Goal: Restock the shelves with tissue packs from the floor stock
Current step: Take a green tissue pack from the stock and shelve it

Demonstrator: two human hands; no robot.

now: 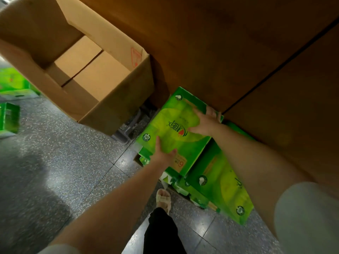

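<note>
Both arms reach down to a green tissue pack (176,129) that lies on top of a low stack on the speckled floor (55,162), tight against a big brown carton (238,52). The left hand (164,153) grips the pack's near edge, thumb on the top face and fingers wrapped under the side. The right hand (205,123) lies on the far right corner with fingers spread over the top, the fingertips curling over the edge next to the carton. Under and to the right of this pack sits a second pack (220,184), tilted, its face turned up and its lower corner touching the floor. A little white and green wrapping shows between the two at the stack's near side. To the left stands an open box (88,74), flaps up, with plain cardboard visible inside it. Further left, at the frame's edge, more green packs (11,99) lie on the floor, blurred. Below the hands a sandalled foot (163,198) and a black trouser leg (161,231) stand on the floor, just beside the stack.
</note>
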